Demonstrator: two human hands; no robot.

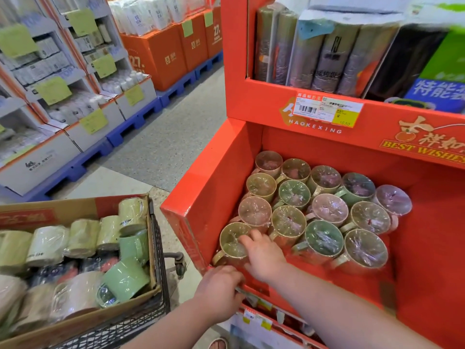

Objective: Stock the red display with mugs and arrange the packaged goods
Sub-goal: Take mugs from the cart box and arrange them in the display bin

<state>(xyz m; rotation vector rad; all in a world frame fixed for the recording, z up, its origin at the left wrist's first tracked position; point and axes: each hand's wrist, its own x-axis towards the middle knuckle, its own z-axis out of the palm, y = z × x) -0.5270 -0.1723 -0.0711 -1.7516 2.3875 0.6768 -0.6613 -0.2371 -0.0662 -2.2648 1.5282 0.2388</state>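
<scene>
In the red display [201, 197]: film-wrapped mugs [324, 238] stand upright, mouths up, packed rim to rim. Bare red floor remains from three to five o'clock.
Corner mug [230, 244]: a yellow mug at seven o'clock of the cluster, handle pointing toward eight o'clock.
Right hand [261, 253]: lies on the corner mug's rim, fingers bent over the film. Whether the grip has closed cannot be told.
Left hand [220, 289]: fingers curl round the front lip [256, 285] of the display, at six o'clock.
Cardboard box [75, 210]: sits in a cart [158, 248] at nine o'clock, with more wrapped mugs lying on their sides.
Packaged goods [327, 54]: stand upright on the shelf above, at twelve o'clock.
Handling: the mugs look rigid, probably breakable and moderately heavy, and the wrap looks slick. The handle or body seems the safer hold. The film over the mouth would likely give.
</scene>
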